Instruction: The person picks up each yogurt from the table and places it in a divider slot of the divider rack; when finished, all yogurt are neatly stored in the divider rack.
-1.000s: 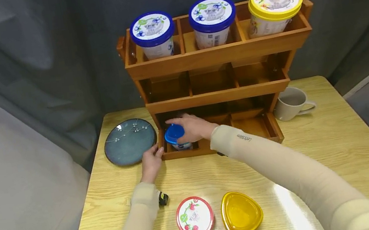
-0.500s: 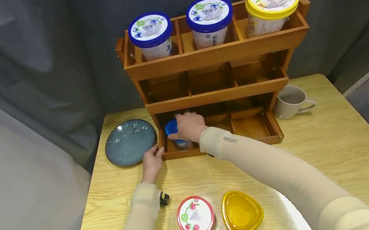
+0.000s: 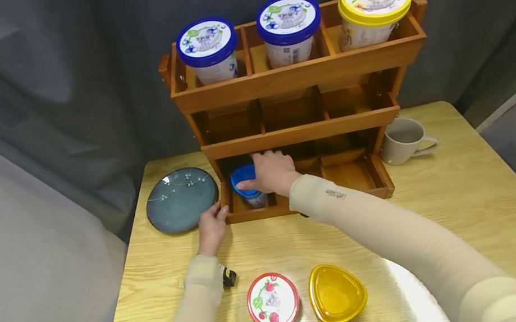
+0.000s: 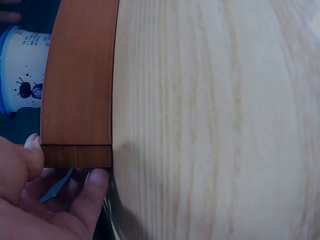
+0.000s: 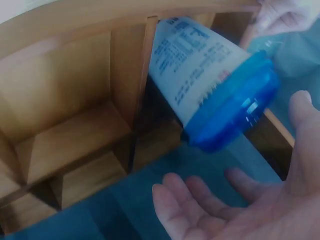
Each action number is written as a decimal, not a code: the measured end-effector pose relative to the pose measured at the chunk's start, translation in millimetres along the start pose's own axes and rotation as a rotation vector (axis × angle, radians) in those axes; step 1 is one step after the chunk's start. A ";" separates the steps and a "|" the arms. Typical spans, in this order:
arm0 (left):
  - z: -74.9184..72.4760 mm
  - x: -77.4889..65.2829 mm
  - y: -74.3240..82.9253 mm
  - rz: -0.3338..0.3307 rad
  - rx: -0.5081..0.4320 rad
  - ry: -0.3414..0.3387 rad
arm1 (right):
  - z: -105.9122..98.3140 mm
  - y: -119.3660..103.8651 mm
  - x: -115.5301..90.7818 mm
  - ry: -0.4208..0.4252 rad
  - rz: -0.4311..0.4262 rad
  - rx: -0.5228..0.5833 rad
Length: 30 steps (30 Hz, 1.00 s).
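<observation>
A white tub with a glossy blue lid [image 3: 242, 174] stands in the bottom-left compartment of a wooden three-tier rack [image 3: 305, 135]. My right hand [image 3: 274, 173] is over its right side, fingers spread. The right wrist view shows the blue-lidded tub [image 5: 197, 70] apart from the relaxed fingers [image 5: 175, 205], with nothing held. With my left hand [image 3: 213, 230] I grip the rack's lower left front corner. In the left wrist view, the thumb and fingers lie on either side of that wooden corner [image 4: 77, 156]. Part of the tub is hidden behind my right hand.
On the top tier stand two blue-lidded tubs [image 3: 206, 41] and a yellow-lidded tub [image 3: 375, 2]. A dark blue plate [image 3: 181, 199] lies left of the rack, a grey mug [image 3: 404, 141] to its right. A red-lidded tub [image 3: 273, 302] and a yellow three-cornered lidded container [image 3: 337, 293] stand in front.
My right hand has shifted right off the lid of the blue-lidded tub, so more of the lid shows. The left hand stays on the rack's corner.
</observation>
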<state>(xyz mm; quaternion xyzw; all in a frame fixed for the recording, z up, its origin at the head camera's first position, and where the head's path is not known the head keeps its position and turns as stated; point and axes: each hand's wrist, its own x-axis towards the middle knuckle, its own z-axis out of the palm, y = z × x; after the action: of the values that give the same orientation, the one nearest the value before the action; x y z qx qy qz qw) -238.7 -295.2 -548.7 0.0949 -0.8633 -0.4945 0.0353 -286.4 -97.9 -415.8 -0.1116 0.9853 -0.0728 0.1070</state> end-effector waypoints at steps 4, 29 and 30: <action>0.3 0.4 0.0 0.004 0.006 0.003 | -10.3 24.6 -24.4 0.027 -0.066 0.068; -1.7 1.2 0.4 -0.025 -0.014 -0.052 | 79.0 112.5 -268.7 0.226 -0.283 0.362; -1.0 1.0 -0.2 -0.031 -0.016 -0.055 | 83.2 111.9 -270.3 0.226 -0.286 0.374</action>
<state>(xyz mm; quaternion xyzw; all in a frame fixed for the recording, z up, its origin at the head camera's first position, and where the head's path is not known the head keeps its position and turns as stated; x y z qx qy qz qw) -239.4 -296.4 -548.4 0.0943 -0.8583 -0.5044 0.0048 -33.0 63.8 -462.4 -0.2191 0.9347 -0.2800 0.0037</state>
